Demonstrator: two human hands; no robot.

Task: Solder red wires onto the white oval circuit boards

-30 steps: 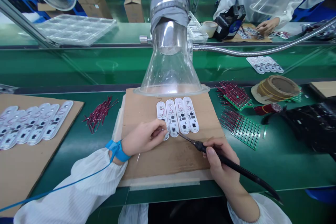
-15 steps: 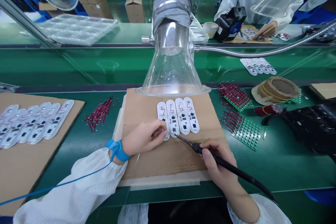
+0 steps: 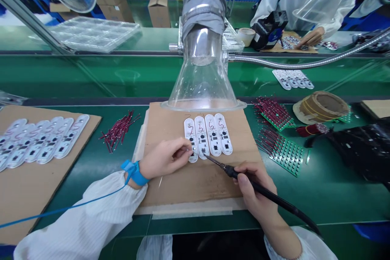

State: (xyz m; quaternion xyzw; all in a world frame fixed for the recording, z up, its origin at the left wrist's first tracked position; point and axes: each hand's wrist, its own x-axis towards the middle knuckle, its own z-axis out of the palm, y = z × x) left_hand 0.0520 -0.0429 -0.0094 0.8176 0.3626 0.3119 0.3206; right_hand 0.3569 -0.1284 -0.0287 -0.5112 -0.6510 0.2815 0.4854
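Several white oblong circuit boards [image 3: 213,134] lie side by side on a cardboard sheet [image 3: 198,178] under a clear fume hood [image 3: 202,77]. My right hand [image 3: 252,189] grips a black soldering iron [image 3: 268,197]; its tip touches the lower end of the second board from the left. My left hand [image 3: 166,158], with a blue wrist strap [image 3: 132,172], is pinched at the bottom of the leftmost board, holding something thin that I cannot make out.
Loose red wires [image 3: 118,130] lie left of the cardboard. More white boards [image 3: 42,140] rest on another cardboard sheet at far left. Green panels with red wires [image 3: 280,146], a tape roll [image 3: 319,105] and a black bag [image 3: 362,150] sit right. Another person works across the conveyor [image 3: 307,36].
The soldering iron tip has shifted slightly left along the board ends, towards my left fingers. The left hand has stayed pinched at the leftmost board.
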